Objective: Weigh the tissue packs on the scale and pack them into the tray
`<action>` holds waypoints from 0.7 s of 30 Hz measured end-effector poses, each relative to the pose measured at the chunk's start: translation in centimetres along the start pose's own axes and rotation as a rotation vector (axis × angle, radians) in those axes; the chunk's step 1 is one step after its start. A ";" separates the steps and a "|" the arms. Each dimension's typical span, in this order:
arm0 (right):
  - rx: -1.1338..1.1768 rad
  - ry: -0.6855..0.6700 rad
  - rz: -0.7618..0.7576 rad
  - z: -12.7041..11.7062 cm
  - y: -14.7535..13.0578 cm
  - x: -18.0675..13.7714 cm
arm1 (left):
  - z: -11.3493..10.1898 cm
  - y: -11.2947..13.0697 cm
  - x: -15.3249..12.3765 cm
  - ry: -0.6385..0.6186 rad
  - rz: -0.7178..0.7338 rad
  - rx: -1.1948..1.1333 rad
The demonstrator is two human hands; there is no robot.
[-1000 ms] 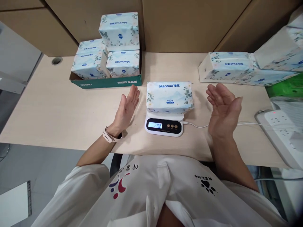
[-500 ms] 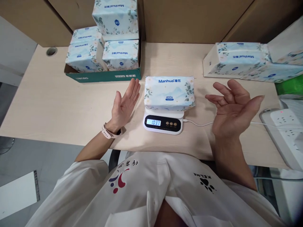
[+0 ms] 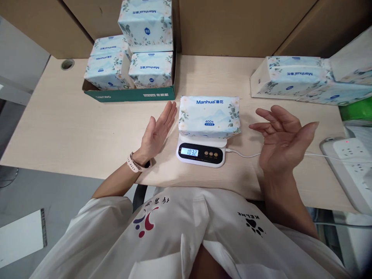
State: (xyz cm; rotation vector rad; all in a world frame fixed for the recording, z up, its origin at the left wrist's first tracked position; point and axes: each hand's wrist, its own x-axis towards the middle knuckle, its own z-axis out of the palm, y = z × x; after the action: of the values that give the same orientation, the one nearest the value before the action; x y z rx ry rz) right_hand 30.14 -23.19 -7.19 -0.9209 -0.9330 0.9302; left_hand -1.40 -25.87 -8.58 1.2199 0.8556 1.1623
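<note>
A pale blue Manhua tissue pack (image 3: 209,115) with a flower print rests on top of a white digital scale (image 3: 201,153). The lit display appears to read 103.2. My left hand (image 3: 158,133) is held just left of the pack, palm facing it, fingers stretched out and holding nothing. On the other side, my right hand (image 3: 280,139) is apart from the pack, palm turned up, fingers loosely spread, with nothing in it. A white cable (image 3: 245,155) runs from the scale's right side and passes behind my right hand.
A green box (image 3: 130,95) holding several tissue packs (image 3: 151,69) stands at the back left. More tissue packs (image 3: 295,75) are stacked at the back right. A white power strip (image 3: 348,162) lies at the right edge. Brown panels (image 3: 221,27) close off the back.
Both hands have shifted slightly closer to the tissue pack. The scale's reading went from about 103.7 to 103.2. The view has tilted a little; the pack stays on the scale.
</note>
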 end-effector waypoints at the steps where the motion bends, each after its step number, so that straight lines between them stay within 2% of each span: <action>1: -0.001 0.006 -0.001 0.0 0.0 0.0 | 0.0 0.0 0.0 -0.005 0.002 -0.004; 11: -0.037 0.036 0.028 0.2 -0.2 -0.1 | 0.1 -0.2 0.0 -0.012 0.005 -0.039; 21: -0.035 0.058 0.045 0.3 0.1 -0.2 | 0.9 0.6 -0.1 0.024 -0.028 0.008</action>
State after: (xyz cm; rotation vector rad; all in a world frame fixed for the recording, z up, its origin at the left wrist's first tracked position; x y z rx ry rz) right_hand 29.77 -23.30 -7.20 -0.9967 -0.8850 0.9230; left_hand -0.70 -26.22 -7.84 1.1988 0.8929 1.1542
